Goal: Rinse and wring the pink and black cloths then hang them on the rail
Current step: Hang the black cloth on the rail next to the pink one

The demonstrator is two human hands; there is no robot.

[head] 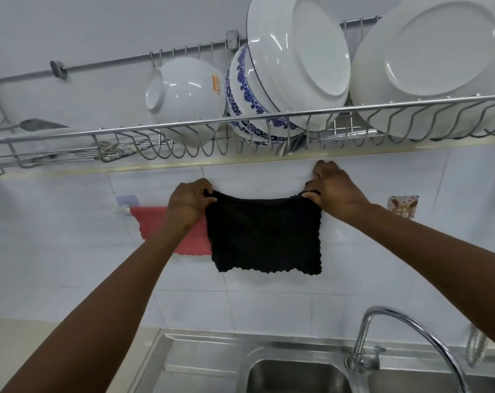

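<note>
Two bare arms reach up from the bottom, over the sink [297, 375] and its tap [405, 333]. Each hand pinches a top corner of the black cloth [264, 236]. On the left hand [188, 204] the grip is closed tight on the left corner, fingers curled over the edge. On the right hand [334, 191] the grip is closed on the right corner too. Stretched between them, the cloth hangs flat against the white wall tiles, a bit below the dish rack [240, 129] full of bowls and plates.

Beside it hangs the pink cloth [155, 222], just to the left and partly behind the left wrist. It looks hung up already. I cannot see the rail itself; only a small pale holder [127, 201] peeks out near the pink cloth's top corner.

That black cloth looks soft and floppy, knitted with a bumpy edge. It sags a little in the middle, so it will bend any way you pull it. If it is wet it may feel a bit heavy and drip. It will not break. Holding the two top corners seems best, because that keeps it spread wide and easy to fold over the rail next to the pink one.
</note>
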